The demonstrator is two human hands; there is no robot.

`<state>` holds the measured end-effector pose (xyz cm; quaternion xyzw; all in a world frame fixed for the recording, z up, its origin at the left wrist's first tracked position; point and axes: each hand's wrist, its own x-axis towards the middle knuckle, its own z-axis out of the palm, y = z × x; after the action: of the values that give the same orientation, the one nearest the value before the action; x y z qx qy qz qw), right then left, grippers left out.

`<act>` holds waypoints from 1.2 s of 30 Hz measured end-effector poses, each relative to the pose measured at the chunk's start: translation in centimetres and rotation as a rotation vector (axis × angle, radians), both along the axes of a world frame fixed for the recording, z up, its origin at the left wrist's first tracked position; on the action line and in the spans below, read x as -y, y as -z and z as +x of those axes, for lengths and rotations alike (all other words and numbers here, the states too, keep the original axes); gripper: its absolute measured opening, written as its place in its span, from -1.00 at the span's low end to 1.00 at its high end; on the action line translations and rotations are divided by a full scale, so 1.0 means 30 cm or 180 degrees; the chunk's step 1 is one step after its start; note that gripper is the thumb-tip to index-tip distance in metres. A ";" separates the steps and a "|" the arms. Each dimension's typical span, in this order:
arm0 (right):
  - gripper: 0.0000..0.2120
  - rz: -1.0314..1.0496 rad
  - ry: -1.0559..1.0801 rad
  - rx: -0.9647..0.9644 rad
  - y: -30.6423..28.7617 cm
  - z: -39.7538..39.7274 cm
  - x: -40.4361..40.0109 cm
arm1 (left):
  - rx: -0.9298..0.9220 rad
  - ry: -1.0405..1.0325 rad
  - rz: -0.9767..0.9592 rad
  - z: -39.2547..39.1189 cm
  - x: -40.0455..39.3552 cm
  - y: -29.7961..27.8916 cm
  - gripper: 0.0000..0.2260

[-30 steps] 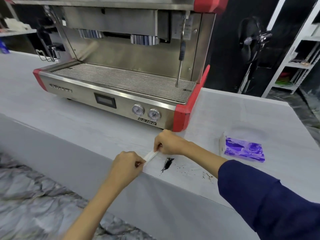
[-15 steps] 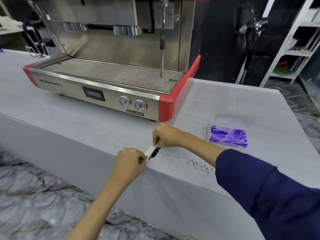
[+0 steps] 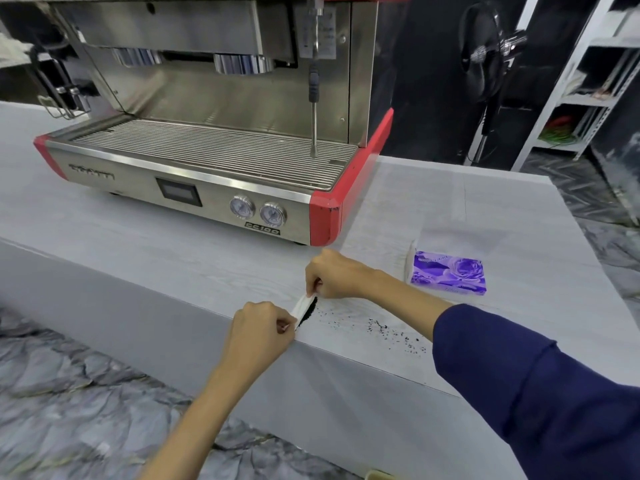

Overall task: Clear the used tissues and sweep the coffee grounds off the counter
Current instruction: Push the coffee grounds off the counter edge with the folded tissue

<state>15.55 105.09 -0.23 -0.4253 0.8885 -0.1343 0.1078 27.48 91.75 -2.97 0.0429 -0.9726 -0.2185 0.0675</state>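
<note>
A folded white tissue [image 3: 300, 305] is stretched between my two hands at the counter's front edge. My left hand [image 3: 260, 329] pinches its near end, just off the edge. My right hand [image 3: 334, 274] pinches its far end, resting on the counter. A dark heap of coffee grounds [image 3: 307, 313] lies against the tissue's right side. More grounds [image 3: 391, 332] are scattered in a thin trail to the right, along the pale counter [image 3: 173, 251].
A red and steel espresso machine [image 3: 207, 188] stands behind my hands. A purple tissue pack [image 3: 448, 273] lies on the counter to the right. Beyond the counter are a standing fan [image 3: 491, 64] and white shelving [image 3: 585, 98]. Marbled floor lies below the front edge.
The tissue has been drawn rightwards into the pile of grounds, which now sits bunched against it. The camera view has also shifted.
</note>
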 end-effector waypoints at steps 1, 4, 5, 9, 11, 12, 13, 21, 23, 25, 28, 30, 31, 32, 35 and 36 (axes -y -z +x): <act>-0.74 -0.0005 0.0017 -0.0003 -0.001 0.001 0.000 | 0.0008 0.0002 0.0003 -0.001 0.000 0.000 -0.88; -0.73 0.0004 0.0084 -0.0015 0.000 0.007 0.001 | 0.0005 0.0002 -0.0047 -0.004 -0.002 0.002 -0.86; -0.73 0.0012 0.0095 -0.0014 -0.001 0.009 0.002 | 0.0003 0.0004 -0.0074 -0.004 -0.004 0.004 -0.86; -0.72 0.0030 0.0094 0.0019 -0.006 0.009 0.005 | 0.0097 -0.0089 -0.0033 0.002 -0.023 -0.001 -0.85; -0.72 0.0059 0.0064 0.0006 -0.005 0.009 0.004 | 0.0136 -0.0148 -0.0032 0.007 -0.037 -0.001 -0.85; -0.72 0.0075 0.0036 -0.0006 -0.005 0.009 0.003 | 0.0156 -0.0183 -0.0050 0.009 -0.046 -0.001 -0.85; -0.73 0.0088 0.0007 -0.0019 -0.006 0.008 0.001 | 0.0173 -0.0220 -0.0070 0.011 -0.057 -0.001 -0.84; -0.73 0.0201 -0.0171 -0.0033 -0.003 -0.010 -0.066 | 0.0172 -0.0516 -0.0032 0.031 -0.182 -0.003 -0.80; -0.73 0.0201 -0.0147 -0.0028 -0.002 -0.010 -0.092 | 0.0159 -0.0556 -0.0009 0.033 -0.213 0.000 -0.81; -0.73 0.0222 -0.0125 -0.0032 0.000 -0.008 -0.121 | 0.0148 -0.0595 0.0042 0.037 -0.241 0.003 -0.81; -0.73 0.0185 -0.0101 -0.0035 0.001 -0.002 -0.167 | 0.0116 -0.0622 0.0058 0.041 -0.275 0.008 -0.79; -0.73 0.0199 -0.0075 -0.0051 0.001 0.004 -0.197 | 0.0101 -0.0621 0.0060 0.042 -0.298 0.011 -0.79; -0.73 0.0224 -0.0055 -0.0058 0.001 0.007 -0.211 | 0.0101 -0.0611 0.0046 0.042 -0.310 0.012 -0.79; -0.73 0.0241 -0.0037 -0.0062 0.000 0.008 -0.226 | 0.0107 -0.0601 0.0033 0.042 -0.322 0.012 -0.79; -0.73 0.0247 -0.0028 -0.0085 -0.003 0.014 -0.263 | 0.0136 -0.0565 0.0055 0.041 -0.353 0.013 -0.78; -0.73 0.0245 -0.0024 -0.0095 -0.004 0.016 -0.274 | 0.0131 -0.0543 0.0051 0.042 -0.361 0.013 -0.79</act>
<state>16.04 113.31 -0.11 -0.4261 0.8930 -0.0933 0.1113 28.74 102.58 -3.36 0.1306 -0.9648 -0.2188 0.0655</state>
